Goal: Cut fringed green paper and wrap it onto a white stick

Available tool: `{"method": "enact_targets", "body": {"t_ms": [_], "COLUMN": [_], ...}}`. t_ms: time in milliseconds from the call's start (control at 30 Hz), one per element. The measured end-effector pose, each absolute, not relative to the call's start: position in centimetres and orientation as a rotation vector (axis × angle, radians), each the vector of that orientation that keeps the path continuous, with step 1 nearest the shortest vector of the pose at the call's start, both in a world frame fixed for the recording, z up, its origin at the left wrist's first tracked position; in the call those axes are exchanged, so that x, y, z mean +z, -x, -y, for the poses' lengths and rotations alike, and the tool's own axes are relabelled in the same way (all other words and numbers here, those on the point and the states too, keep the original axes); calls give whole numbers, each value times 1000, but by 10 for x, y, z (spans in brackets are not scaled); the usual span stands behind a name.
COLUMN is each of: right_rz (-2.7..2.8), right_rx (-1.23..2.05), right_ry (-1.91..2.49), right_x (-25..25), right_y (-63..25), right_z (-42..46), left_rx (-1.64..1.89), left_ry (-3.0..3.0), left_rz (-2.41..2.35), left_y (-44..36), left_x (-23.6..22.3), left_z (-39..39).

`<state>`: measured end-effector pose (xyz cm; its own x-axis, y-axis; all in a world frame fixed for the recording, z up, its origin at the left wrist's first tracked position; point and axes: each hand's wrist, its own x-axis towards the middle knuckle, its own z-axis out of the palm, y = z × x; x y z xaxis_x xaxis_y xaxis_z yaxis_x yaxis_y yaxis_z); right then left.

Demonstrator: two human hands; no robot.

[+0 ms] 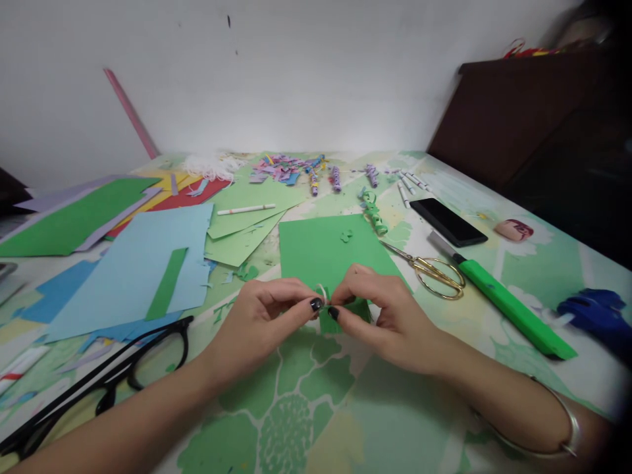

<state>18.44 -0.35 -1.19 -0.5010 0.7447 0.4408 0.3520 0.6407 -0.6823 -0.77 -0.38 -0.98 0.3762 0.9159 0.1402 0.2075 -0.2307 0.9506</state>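
Over the front edge of a green paper sheet [316, 247], both my hands meet fingertip to fingertip. My left hand [276, 306] is closed in a pinch on a thin white string [322, 289], which loops up between the fingers. Close beside it, my right hand [388, 313] also pinches, apparently on the same string. Just under the fingertips lies a small piece of green paper [330, 324], partly covered by them. A curled green paper scrap [347, 235] rests on the sheet. Gold-handled scissors [439, 273] lie to the right of it.
A green box cutter [513, 306], black phone [448, 222] and blue tool [595, 313] lie on the right. Left are black glasses [158, 359], light blue paper [143, 263] and a green strip [168, 283]. Behind sit curled paper pieces [336, 179], scraps [279, 168] and white string [210, 167].
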Motion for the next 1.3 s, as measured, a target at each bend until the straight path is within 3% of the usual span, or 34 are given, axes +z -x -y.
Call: {"method": "enact_targets", "body": {"t_ms": [1300], "right_rz": [2121], "right_rx": [742], "right_ry": [843], "right_x": [-14], "right_y": [-183], "right_z": [3], "left_rx": [942], "left_ry": [-1811], "left_rz": [-1134], "left_y": [9], "left_x": [-9], "left_z": [6]}}
